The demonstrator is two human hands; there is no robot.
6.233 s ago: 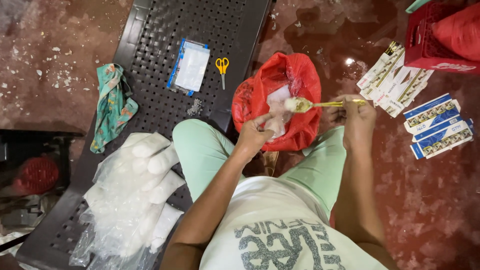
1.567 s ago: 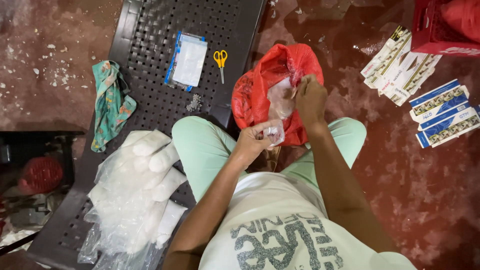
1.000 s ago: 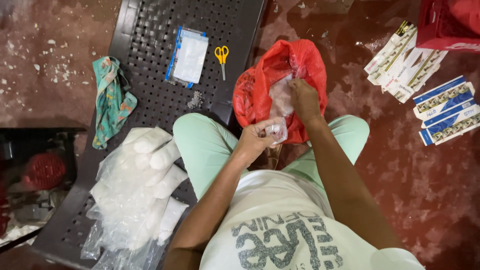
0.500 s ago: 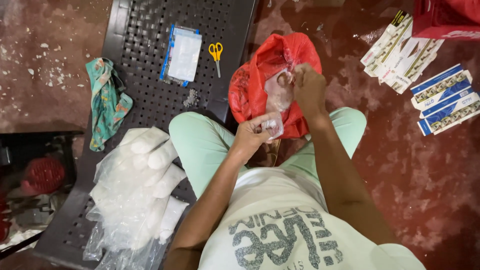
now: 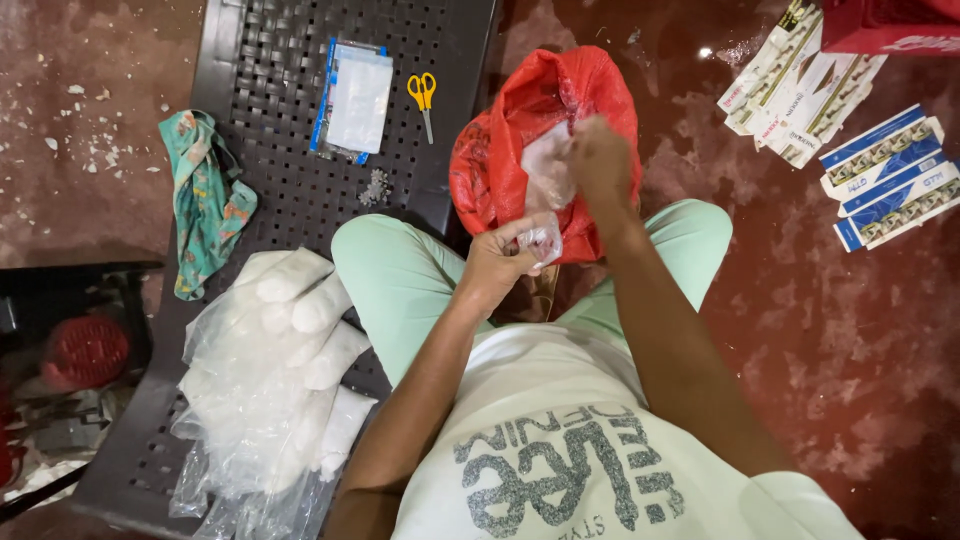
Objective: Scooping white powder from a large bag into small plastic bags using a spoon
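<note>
Right hand (image 5: pixel 598 160) now deeper inside red bag (image 5: pixel 520 120), left hand (image 5: pixel 497 265) pinching small pouch (image 5: pixel 540 240).

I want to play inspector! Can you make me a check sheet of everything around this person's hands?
Surface: black perforated bench on a reddish floor.
Job's things: small clear pouch; red bag holding white powder.
Clutter: yellow scissors, flat clear packet, green cloth, bag of filled white pouches, blue and white cartons.
Grips: left hand pinches the pouch; right hand reaches into the red bag, blurred.
Cables: nothing seen.
Surroundings: red round thing in a dark box.
</note>
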